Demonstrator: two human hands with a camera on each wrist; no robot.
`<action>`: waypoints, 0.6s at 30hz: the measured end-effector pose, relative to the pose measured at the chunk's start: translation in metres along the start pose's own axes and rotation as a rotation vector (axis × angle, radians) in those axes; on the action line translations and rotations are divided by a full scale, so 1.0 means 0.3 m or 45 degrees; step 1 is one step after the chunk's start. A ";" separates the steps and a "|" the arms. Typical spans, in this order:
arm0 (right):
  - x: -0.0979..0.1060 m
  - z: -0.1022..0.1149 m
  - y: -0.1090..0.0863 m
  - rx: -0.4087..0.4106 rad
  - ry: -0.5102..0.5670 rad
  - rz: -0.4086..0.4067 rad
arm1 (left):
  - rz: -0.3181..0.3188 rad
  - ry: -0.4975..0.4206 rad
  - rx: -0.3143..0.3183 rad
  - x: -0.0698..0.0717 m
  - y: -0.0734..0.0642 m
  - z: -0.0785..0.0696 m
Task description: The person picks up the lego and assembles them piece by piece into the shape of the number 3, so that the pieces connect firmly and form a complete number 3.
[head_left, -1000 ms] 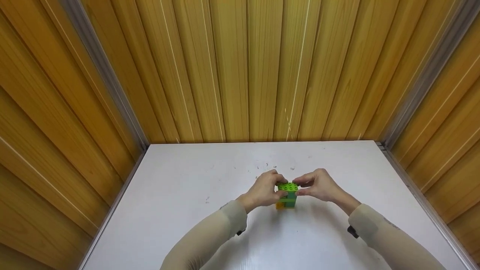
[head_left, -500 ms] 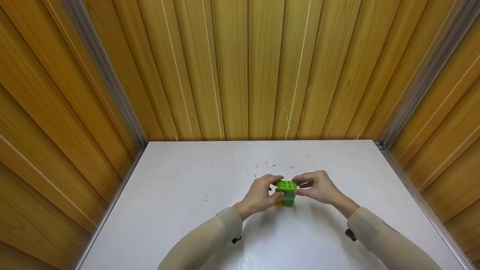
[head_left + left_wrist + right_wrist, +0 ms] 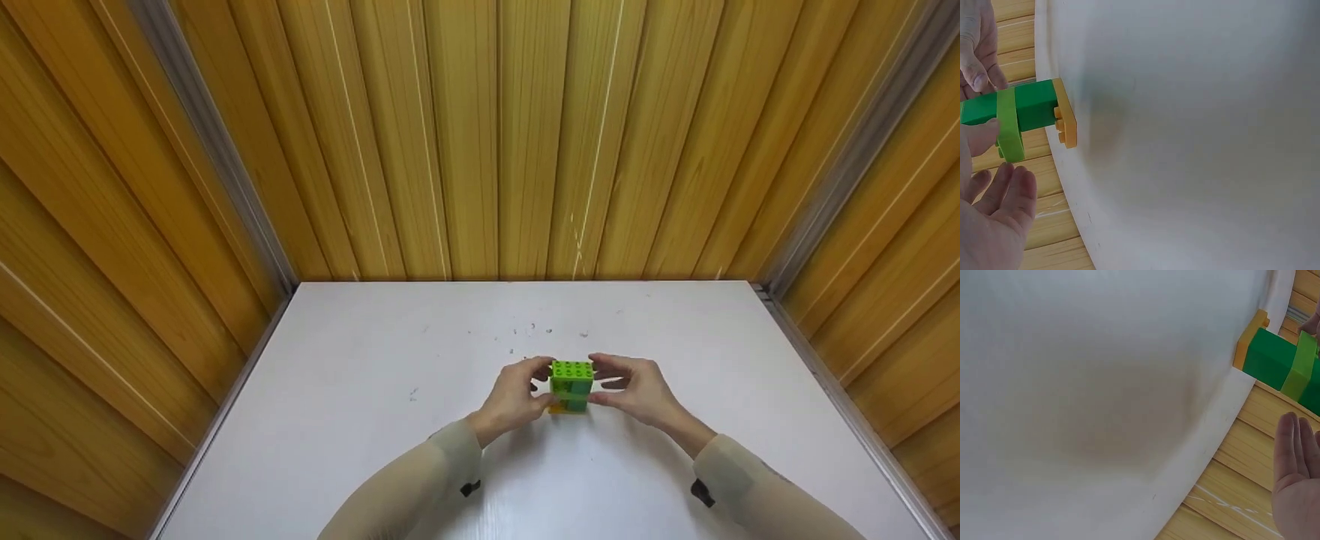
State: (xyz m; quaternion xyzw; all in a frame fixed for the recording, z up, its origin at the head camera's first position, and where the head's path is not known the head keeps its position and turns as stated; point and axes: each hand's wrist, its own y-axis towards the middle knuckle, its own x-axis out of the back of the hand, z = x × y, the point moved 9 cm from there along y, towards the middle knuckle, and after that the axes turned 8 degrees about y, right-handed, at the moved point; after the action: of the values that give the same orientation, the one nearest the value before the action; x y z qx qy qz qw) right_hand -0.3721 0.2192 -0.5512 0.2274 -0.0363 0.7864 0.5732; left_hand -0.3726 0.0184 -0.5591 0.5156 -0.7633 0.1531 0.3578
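Observation:
A small tower of toy building bricks (image 3: 572, 371) stands upright on the white table, between both hands. Its studded top is lime green; dark green bricks (image 3: 1036, 105) sit above and below a lime middle plate (image 3: 1009, 118). An orange plate (image 3: 1067, 115) forms the base. My left hand (image 3: 516, 395) is at the tower's left side, thumb by the middle plate, fingers loosely extended; whether the thumb touches is unclear. On the other side, my right hand (image 3: 639, 388) has its fingers stretched out beside the bricks. The right wrist view shows a gap between those fingers (image 3: 1297, 444) and the tower.
The white table (image 3: 360, 360) carries small dark marks toward its far side. Wood-panelled walls (image 3: 465, 142) with grey metal corner posts (image 3: 217, 142) enclose it at the back and both sides.
Both hands have moved down slightly from the tower's top and loosened. The right fingers have spread away from the bricks. The tower stays at nearly the same place.

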 end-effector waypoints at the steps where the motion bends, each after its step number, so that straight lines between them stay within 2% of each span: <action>1: -0.004 -0.008 -0.002 -0.017 0.009 -0.001 | 0.003 -0.007 0.009 -0.003 0.001 0.003; 5: -0.023 -0.030 -0.006 -0.082 0.033 -0.012 | 0.014 -0.045 0.048 -0.017 0.007 0.016; 13: -0.052 -0.044 -0.015 -0.131 0.062 -0.009 | 0.014 -0.105 0.084 -0.033 0.005 0.024; 18: -0.048 -0.043 -0.013 -0.130 0.082 -0.027 | -0.006 -0.127 0.052 -0.023 -0.006 0.018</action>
State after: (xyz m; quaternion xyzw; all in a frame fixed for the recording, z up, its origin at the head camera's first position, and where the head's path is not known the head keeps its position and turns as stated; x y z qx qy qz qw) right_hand -0.3690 0.2118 -0.5693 0.1727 -0.0555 0.7844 0.5932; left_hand -0.3716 0.0191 -0.5681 0.5318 -0.7756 0.1420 0.3091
